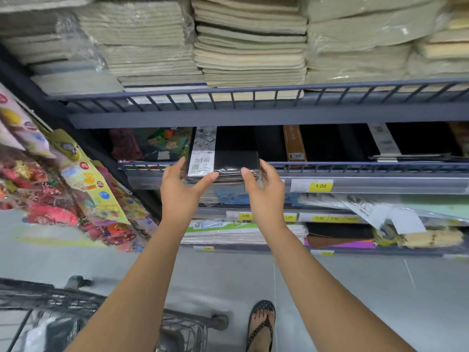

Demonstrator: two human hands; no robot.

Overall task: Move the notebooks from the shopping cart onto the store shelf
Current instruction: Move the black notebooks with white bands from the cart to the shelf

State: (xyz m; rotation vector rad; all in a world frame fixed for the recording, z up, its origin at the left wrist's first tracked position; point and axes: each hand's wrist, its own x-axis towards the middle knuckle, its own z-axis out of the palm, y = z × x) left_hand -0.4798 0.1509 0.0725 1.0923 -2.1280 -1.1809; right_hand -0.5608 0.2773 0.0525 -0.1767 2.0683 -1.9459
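Two hands clasp a film-wrapped pack of black notebooks [237, 162] between them, the left hand [181, 190] at its left end and the right hand [267, 193] at its right, thumbs on the near edge and fingers half curled round the sides. Just beyond the fingertips, the pack rests across the wire rail of the store shelf [355, 165]. It looks stiff, fairly heavy and slick, so gripping both ends seems safest.
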